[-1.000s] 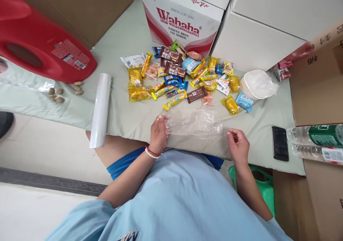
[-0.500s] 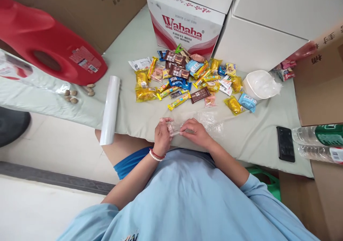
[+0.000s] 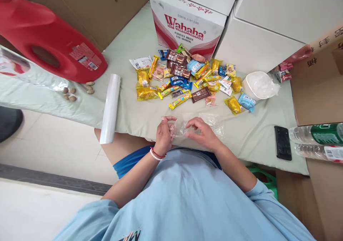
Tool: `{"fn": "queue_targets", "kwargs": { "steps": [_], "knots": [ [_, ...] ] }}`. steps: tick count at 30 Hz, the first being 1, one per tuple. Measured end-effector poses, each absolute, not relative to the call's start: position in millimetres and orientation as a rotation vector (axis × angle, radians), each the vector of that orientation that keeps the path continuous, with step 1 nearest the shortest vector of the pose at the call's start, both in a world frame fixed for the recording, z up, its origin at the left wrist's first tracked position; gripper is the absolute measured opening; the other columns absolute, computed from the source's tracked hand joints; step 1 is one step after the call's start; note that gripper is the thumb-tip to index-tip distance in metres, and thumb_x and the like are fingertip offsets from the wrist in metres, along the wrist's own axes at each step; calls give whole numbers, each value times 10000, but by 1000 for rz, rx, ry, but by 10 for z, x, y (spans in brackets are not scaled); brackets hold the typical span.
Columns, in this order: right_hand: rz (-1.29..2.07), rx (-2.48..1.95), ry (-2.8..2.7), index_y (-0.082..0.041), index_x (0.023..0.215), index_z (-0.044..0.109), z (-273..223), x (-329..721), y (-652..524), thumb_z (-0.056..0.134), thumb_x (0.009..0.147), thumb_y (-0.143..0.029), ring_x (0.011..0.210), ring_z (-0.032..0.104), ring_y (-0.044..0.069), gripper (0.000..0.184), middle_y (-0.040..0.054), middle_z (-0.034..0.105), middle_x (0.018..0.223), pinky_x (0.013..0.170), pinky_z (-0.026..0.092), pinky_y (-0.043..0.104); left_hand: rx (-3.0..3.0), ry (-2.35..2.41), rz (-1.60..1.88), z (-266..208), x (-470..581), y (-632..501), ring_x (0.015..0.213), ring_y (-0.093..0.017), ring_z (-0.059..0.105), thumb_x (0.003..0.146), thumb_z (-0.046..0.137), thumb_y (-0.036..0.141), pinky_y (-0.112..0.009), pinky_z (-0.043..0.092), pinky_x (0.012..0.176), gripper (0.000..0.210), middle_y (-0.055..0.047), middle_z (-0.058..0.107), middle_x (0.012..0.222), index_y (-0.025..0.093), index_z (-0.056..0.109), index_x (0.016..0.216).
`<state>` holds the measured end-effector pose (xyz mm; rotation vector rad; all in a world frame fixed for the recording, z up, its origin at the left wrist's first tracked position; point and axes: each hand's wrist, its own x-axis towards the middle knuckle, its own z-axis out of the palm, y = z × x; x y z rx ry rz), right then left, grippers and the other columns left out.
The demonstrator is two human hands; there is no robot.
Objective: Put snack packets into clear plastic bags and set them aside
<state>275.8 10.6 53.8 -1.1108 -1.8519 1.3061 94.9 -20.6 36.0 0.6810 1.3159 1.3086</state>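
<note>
A thin clear plastic bag (image 3: pixel 182 122) lies crumpled at the front edge of the cloth-covered surface. My left hand (image 3: pixel 164 134) pinches its left end between thumb and fingers. Over the middle of the bag hovers my right hand (image 3: pixel 202 133), thumb and fingers apart, with nothing visible between them. Just beyond both hands is a spread of wrapped snacks: a yellow candy stick (image 3: pixel 180 101), a brown cocoa wafer pack (image 3: pixel 200 94) and several yellow-wrapped cakes (image 3: pixel 233 105).
A white plastic roll (image 3: pixel 110 108) overhangs the edge at left, near a red jug (image 3: pixel 53 37) and several nuts (image 3: pixel 71 91). A white bowl (image 3: pixel 249 89) with a plastic liner, a phone (image 3: pixel 282 143) and bottles (image 3: pixel 321 133) are at right. The Wahaha carton (image 3: pixel 187 23) stands behind.
My right hand has let go of the bag's edge near my left hand. Its fingers have spread and moved slightly right. The left hand keeps its hold.
</note>
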Motion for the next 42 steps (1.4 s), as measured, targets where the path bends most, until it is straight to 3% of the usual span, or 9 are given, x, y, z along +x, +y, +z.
{"fn": "queue_targets", "kwargs": {
  "steps": [3,10,14,21,24,27,33,39,42],
  "knots": [
    [1320,-1087,-1927,-242,944,730,481,2592,48,780,882,-499,988,606,217,270,48,717,1002,936,477,378,679,1258,1293,396,1008,-207,379,-104,274,960,408,828,-242,232,394,674,99,357,457,194,625,1041],
    [1529,-1165,-1336,-233,841,642,562,2838,242,802,823,-582,790,589,150,385,-3,656,864,761,524,289,599,1189,1284,463,833,-157,378,-83,219,886,540,833,-225,175,393,631,126,301,466,215,584,1004],
    [1593,-1223,-1050,-250,842,549,802,3140,355,866,712,-655,769,645,157,531,6,706,905,692,588,301,750,1111,995,624,524,-124,420,-50,203,700,915,438,-184,162,427,538,151,294,527,222,616,1092],
    [1576,-1344,-917,-253,858,495,899,3429,425,911,646,-589,427,426,59,576,-72,598,683,348,248,173,1002,1291,755,839,-16,372,500,-94,410,683,796,56,-218,358,516,291,85,378,609,190,676,912],
    [1495,-1405,-851,-249,855,497,697,3348,441,900,621,-570,433,445,61,566,-76,599,667,354,246,170,1395,1753,1075,769,95,550,834,-257,614,652,773,32,-419,524,813,302,-22,542,788,193,660,881],
    [1392,-1438,-771,-254,859,481,457,3228,446,853,649,-565,447,464,70,528,-81,588,664,361,263,180,1682,1945,1327,668,486,447,1245,-381,523,704,717,70,-591,375,1127,375,-134,596,1136,187,660,1055],
    [1230,-1450,-781,-264,873,459,219,3308,590,782,704,-571,454,451,78,477,-68,599,715,370,258,210,2272,1479,768,344,1223,26,1087,-303,607,943,533,175,-479,483,945,155,-127,667,1064,215,677,981],
    [1094,-1626,-862,-244,843,498,180,3832,1010,758,747,-432,464,418,89,335,-54,604,664,421,262,226,2176,1385,597,-2,972,48,1308,-362,553,864,639,212,-571,480,1098,182,-179,616,1323,184,694,1035],
    [982,-1747,-1025,-230,875,537,221,4066,1101,710,790,-383,542,489,124,246,-12,646,729,520,398,265,2130,1287,683,-21,737,77,1402,-347,508,804,621,148,-568,448,1185,214,-150,609,1343,201,691,999]
  ]
}}
